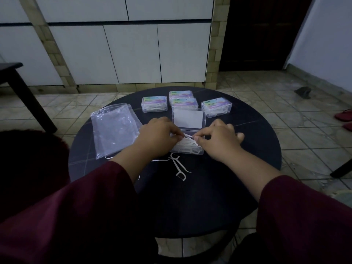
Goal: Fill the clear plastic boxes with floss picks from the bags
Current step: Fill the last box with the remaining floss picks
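An open clear plastic box (187, 151) lies mid-table, its lid (188, 119) flipped back with a white label showing. White floss picks (187, 143) fill its tray. My left hand (159, 135) and my right hand (219, 139) meet over the tray, both pinching the floss picks with curled fingertips. Several loose floss picks (179, 166) lie on the table just in front of the box. Empty clear bags (115, 128) are piled to the left.
Several closed, filled boxes (154, 103) with colourful labels stand in a row at the back of the round dark table (247, 134). A dark bench leg (28, 96) stands on the tiled floor at left; red sandals (343, 116) lie at right.
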